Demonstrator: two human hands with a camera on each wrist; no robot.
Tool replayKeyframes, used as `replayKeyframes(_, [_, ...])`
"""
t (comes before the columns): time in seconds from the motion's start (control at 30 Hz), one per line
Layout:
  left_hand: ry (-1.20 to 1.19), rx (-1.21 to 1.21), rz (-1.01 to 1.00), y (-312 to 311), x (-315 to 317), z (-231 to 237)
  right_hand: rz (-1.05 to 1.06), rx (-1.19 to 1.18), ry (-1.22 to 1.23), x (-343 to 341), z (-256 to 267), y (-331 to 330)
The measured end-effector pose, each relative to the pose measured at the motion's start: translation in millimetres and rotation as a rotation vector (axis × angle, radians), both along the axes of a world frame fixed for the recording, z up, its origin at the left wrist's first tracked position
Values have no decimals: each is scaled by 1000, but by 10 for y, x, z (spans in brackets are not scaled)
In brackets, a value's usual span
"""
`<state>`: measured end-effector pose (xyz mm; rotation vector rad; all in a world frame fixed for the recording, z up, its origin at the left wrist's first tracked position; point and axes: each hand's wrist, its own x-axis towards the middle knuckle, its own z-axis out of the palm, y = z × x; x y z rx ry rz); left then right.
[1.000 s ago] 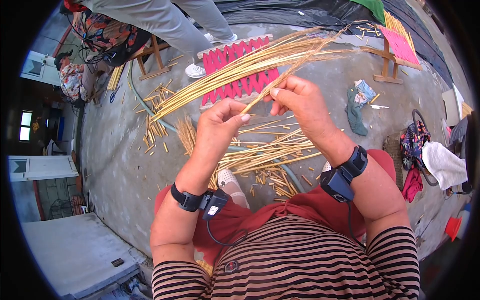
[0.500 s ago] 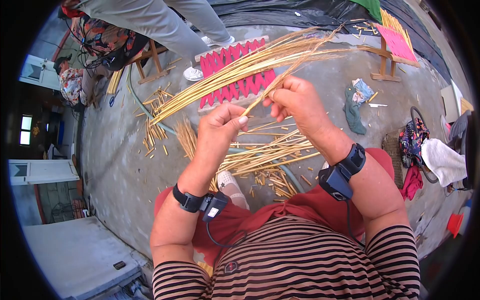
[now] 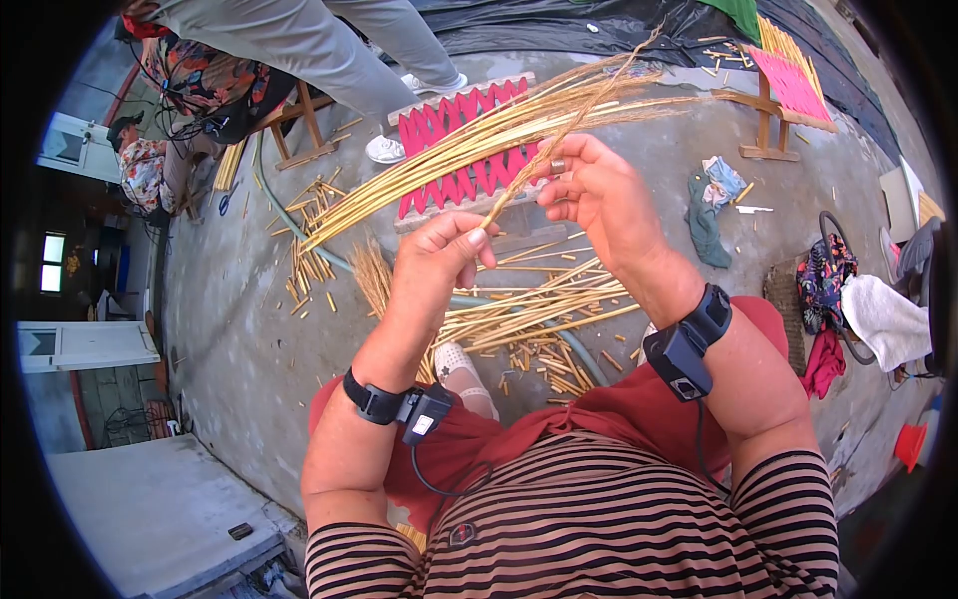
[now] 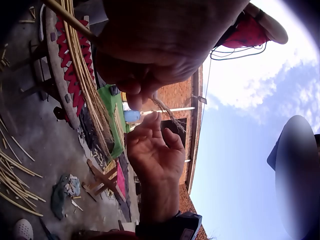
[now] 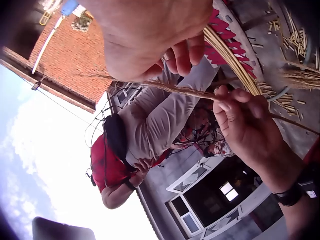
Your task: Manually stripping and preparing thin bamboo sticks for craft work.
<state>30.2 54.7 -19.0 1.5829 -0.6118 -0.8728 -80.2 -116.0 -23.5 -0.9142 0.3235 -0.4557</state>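
Observation:
A single stalk with a feathery brown head (image 3: 572, 122) runs up and right from the left hand (image 3: 435, 258), whose thumb and forefinger pinch it. In the right wrist view the left hand (image 5: 250, 127) grips the same stalk (image 5: 185, 91). My right hand (image 3: 609, 205) is beside the stalk's upper part, fingers loosely bent and parted; in the left wrist view its palm (image 4: 157, 155) shows with nothing gripped. Beyond the hands, a bundle of long yellow stalks (image 3: 399, 180) lies across a rack with pink zigzag bands (image 3: 424, 128).
More stalks (image 3: 539, 307) and short cut pieces (image 3: 549, 369) lie on the floor by a shoe (image 3: 454, 361). A standing person's legs (image 3: 329, 50) are at upper left. Cloths (image 3: 707, 215) lie to the right, near a wooden stand (image 3: 768, 125). A hose (image 3: 279, 205) crosses the floor.
The right hand has let go of the stalk and its fingers have spread. The stalk now points more steeply upward, and the left hand has shifted slightly.

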Motion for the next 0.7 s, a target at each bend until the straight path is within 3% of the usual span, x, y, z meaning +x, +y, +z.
replayKeyframes(0.27, [8, 56, -42, 5, -17, -8, -3, -308, 117, 44, -18, 49])
replayKeyframes(0.7, [31, 98, -58, 8, -5, -1, 19, -315, 144, 46, -17, 39])
